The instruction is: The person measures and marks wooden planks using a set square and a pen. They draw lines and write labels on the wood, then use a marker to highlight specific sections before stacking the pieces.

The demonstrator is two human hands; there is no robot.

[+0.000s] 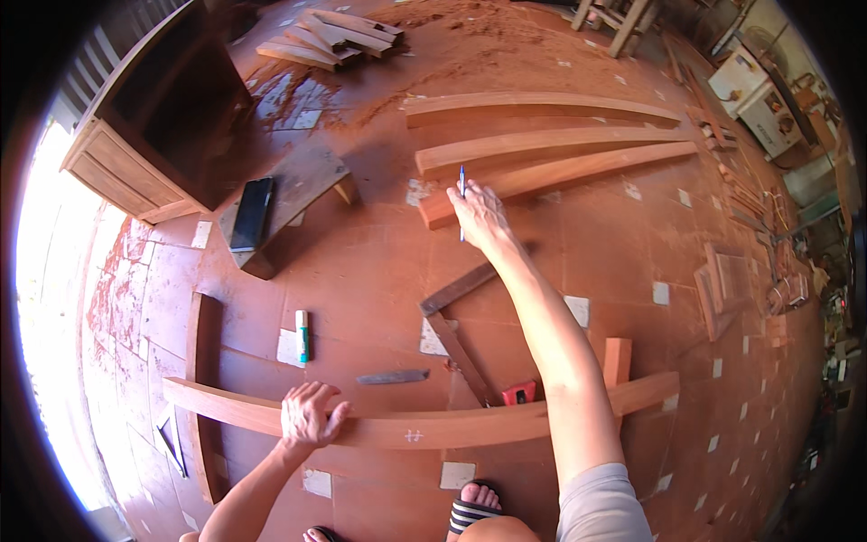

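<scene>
A long, slightly curved wooden beam (488, 428) with a white mark lies across in front of me. My left hand (312, 414) is closed over its left part. The beam rests on two crosswise wood pieces, a dark one (204, 343) at left and a lighter one (618, 359) at right. Stretched far forward, my right hand (480, 215) holds a blue-and-white pen (462, 181). It is at the left end of the nearest of three curved beams (578, 173); whether it touches the wood I cannot tell. Between my hands lies a dark L-shaped wooden square (461, 287).
Past the near beam lie a red tape measure (519, 393), a dark flat bar (393, 377) and a green-and-white tube (302, 336). A black phone (251, 215) sits on a low bench (307, 181) beside a wooden cabinet (135, 172). Stacked wood (325, 41) lies farther back.
</scene>
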